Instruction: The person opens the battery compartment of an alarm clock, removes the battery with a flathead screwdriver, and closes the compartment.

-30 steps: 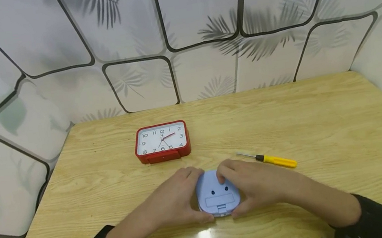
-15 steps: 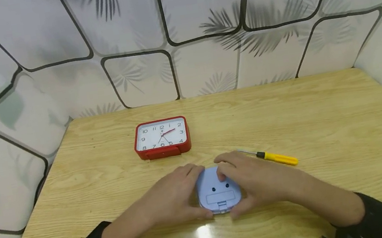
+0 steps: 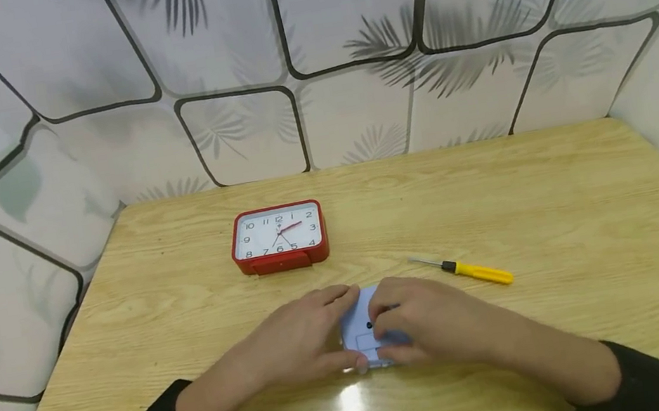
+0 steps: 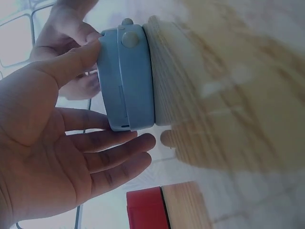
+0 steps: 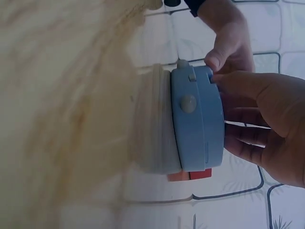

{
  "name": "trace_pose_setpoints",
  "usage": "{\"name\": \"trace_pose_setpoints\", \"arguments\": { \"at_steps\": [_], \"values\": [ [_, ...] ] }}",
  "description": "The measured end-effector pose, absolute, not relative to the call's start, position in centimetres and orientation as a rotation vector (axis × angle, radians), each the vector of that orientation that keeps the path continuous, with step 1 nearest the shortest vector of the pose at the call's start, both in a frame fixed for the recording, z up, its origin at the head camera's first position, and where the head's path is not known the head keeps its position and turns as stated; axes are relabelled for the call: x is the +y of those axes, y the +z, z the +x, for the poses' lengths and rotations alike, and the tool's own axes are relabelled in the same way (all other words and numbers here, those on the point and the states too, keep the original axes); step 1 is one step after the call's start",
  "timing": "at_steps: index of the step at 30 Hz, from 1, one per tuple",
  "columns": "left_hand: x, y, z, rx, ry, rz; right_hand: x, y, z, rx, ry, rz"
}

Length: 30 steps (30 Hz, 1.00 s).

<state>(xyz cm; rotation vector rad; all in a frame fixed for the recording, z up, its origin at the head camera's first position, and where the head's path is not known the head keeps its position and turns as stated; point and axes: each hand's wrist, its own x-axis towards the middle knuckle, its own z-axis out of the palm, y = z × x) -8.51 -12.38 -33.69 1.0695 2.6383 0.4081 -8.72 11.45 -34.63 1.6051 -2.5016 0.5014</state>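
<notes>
A light blue alarm clock [image 3: 356, 319] lies face down on the table, black knob and battery cover [image 3: 365, 342] on its upturned back. My left hand [image 3: 307, 333] holds its left side, thumb at the near edge and fingers along the far side. In the left wrist view the thumb lies on the rim of the clock [image 4: 126, 81]. My right hand [image 3: 425, 315] bends its fingers over the right part of the back and covers the second knob. Its thumb is at the cover's near edge; in the right wrist view the fingertips [image 5: 231, 143] touch the back of the clock [image 5: 198, 124].
A red alarm clock [image 3: 279, 238] with a white dial stands behind my left hand. A screwdriver [image 3: 467, 271] with a yellow handle lies behind my right hand. The wooden table [image 3: 559, 199] meets a patterned wall [image 3: 354, 116] at the back.
My right hand has let go of the clock's right edge and slid left over its back, its fingers bending down at the battery cover. My left hand stays in place.
</notes>
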Motion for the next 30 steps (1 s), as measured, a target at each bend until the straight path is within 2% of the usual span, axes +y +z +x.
{"name": "trace_pose_setpoints", "arguments": {
  "at_steps": [15,30],
  "values": [
    [-12.36,-33.88,-8.47,2.650,0.382,1.130,10.70,-34.32,-8.20,-2.269,0.312,1.690],
    [-12.32,-33.94,-8.55,2.641,0.370,1.113,10.79,-34.19,-8.05,-2.225,0.214,1.650]
  ]
}}
